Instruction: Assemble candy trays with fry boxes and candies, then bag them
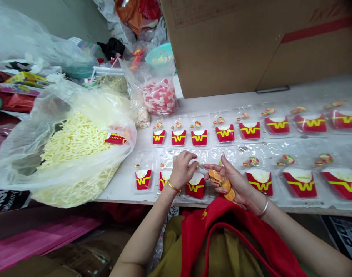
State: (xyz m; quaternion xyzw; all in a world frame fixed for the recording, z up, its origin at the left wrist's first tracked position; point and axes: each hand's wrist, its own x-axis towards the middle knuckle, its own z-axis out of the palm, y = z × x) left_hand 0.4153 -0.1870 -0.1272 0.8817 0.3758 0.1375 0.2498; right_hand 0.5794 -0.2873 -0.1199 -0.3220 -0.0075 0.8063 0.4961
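Observation:
My left hand [184,169], a gold bangle at its wrist, hovers over a clear plastic tray in the near row. Its fingers are bent together, and what they hold, if anything, is hidden. Just below it lies a red toy fries box [195,188] with a yellow W. My right hand [236,184], palm up, cradles several small toy hamburgers [214,177] in its curled fingers, with the index finger stretched toward the left hand. A round toy pizza [254,161] and a toy fries box [259,182] sit in the tray right of it.
Another row of filled trays [224,132] lies farther back. At left, an open plastic bag [126,127] holds pale toy fries [77,142] and a red piece. Behind stand a bag of pink-and-white pieces [159,96] and a large cardboard box [236,50].

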